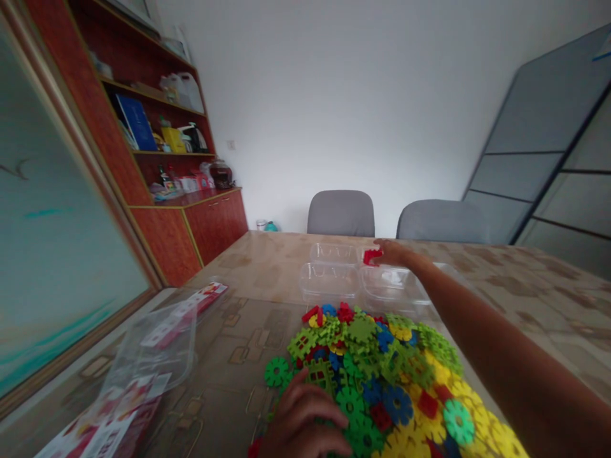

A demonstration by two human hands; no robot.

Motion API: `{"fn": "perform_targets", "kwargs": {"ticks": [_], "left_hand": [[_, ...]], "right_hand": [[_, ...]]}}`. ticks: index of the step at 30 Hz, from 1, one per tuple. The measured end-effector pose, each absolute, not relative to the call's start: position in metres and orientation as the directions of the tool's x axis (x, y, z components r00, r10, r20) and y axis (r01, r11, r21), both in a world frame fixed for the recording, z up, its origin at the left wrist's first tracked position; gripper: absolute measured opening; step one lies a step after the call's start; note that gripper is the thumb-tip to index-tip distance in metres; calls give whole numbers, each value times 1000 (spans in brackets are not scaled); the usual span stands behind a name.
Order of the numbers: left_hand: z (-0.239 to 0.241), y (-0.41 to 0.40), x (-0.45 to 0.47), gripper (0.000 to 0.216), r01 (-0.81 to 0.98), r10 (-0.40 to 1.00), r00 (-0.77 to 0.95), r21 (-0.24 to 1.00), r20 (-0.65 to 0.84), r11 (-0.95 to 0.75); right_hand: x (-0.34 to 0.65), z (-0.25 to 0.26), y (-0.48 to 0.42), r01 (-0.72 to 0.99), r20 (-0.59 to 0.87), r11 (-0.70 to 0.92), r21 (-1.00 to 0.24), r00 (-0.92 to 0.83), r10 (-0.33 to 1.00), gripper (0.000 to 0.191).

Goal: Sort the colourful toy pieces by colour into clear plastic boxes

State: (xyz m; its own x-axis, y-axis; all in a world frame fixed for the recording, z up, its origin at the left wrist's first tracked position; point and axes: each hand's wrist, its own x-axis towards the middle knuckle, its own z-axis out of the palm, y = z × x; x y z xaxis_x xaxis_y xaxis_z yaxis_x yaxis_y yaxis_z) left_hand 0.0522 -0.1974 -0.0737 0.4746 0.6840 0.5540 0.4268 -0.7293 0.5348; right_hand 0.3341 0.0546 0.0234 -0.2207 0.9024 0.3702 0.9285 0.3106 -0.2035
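Observation:
Reaching across the table, my right hand (pixel 395 252) pinches a red plastic building piece (pixel 372 257) with notched edges. It is over the back row of clear plastic containers (pixel 329 280). My left hand (pixel 308 416) rests at the near left edge of a large heap of plastic building pieces (pixel 398 404), its fingers apart and slightly bent. The heap mixes green, yellow, blue and red gear-shaped and square pieces. A bit of red shows beside the left wrist; whether the hand touches it, I cannot tell.
On the left lie clear plastic lids (pixel 160 346) and printed red-and-white packaging (pixel 126 413). Two grey chairs (pixel 340 213) stand behind the table (pixel 229 356). A red-brown cabinet (pixel 214 222) with loaded shelves is at the back left.

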Motion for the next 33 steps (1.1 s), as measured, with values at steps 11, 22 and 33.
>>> {"fn": "perform_targets", "kwargs": {"ticks": [11, 22, 33], "left_hand": [[-75, -198, 60, 22, 312, 594, 423, 505, 684, -804], [-64, -202, 59, 31, 284, 585, 471, 515, 660, -809], [-56, -207, 56, 38, 362, 562, 487, 432, 668, -826]], "right_hand": [[334, 25, -22, 824, 299, 426, -373, -328, 896, 23], [316, -9, -173, 637, 200, 572, -516, -561, 804, 17], [357, -34, -171, 819, 261, 477, -320, -408, 875, 31]]}}
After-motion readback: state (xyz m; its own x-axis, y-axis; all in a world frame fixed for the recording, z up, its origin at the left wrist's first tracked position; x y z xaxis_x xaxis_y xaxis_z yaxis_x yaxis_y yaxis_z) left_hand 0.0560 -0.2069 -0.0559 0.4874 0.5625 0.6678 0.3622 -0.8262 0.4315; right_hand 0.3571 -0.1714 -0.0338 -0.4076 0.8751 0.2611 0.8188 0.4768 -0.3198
